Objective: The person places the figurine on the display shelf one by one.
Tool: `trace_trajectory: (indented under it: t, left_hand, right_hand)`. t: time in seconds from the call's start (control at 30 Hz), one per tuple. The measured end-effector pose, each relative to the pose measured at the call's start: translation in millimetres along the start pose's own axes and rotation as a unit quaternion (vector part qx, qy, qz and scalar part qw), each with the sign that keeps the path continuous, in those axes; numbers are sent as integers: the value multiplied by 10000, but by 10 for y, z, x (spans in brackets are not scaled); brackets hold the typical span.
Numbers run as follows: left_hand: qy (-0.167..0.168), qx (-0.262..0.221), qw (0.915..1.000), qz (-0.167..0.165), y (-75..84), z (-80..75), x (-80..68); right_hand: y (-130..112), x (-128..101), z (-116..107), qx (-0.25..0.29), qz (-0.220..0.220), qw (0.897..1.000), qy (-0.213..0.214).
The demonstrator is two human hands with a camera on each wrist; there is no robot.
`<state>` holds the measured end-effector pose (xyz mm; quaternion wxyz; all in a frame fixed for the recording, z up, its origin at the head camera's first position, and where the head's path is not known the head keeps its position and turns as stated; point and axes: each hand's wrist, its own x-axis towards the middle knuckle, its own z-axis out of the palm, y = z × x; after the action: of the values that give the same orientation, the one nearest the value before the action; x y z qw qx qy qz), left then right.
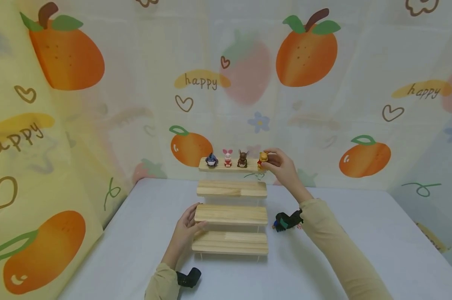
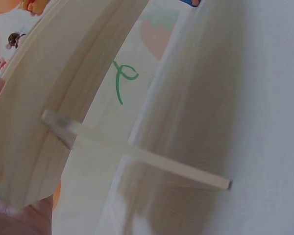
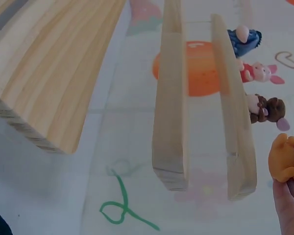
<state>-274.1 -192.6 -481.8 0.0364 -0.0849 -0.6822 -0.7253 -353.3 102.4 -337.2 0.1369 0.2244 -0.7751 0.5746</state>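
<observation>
A four-tier wooden display stand with pale boards (image 1: 231, 213) stands on the table. My left hand (image 1: 184, 229) grips the left end of its second board from the front, thumb at the near side and fingers behind. At the right end of the top board (image 1: 251, 166), my right hand (image 1: 284, 166) pinches a yellow Winnie the Pooh figurine (image 1: 262, 159) in a red top. Whether its base touches the board is hard to tell. Left of it on that board stand a brown kangaroo-like figurine (image 1: 242, 159), a pink Piglet figurine (image 1: 227, 158) and a blue Eeyore figurine (image 1: 212, 160).
The table (image 1: 342, 233) has a white cover. Behind it hangs a fruit-printed cloth (image 1: 248, 125), and another printed cloth (image 1: 34, 166) closes the left side. Black wrist gear (image 1: 189, 278) is strapped at the left sleeve, with dark gear (image 1: 286, 221) by the right sleeve.
</observation>
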Motion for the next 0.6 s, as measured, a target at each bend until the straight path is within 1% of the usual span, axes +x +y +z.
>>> trace_trajectory:
  t: [0.2,0.37,0.47,0.6]
  left_hand:
    - [-67,-64,9997,242,-34,8,-6]
    - [-151,-150,9995,221,-54,4,-3]
    - [-132,-148,9996,206,-51,-2,-4]
    - [-100,-125,9996,219,-33,-13,-9]
  right_hand:
    - [12,33,13,81,208,9997,107]
    - [27,58,41,173,293,9994,103]
    - [42,75,70,160,354,9992,74]
    - [55,95,113,326,494,9982,51]
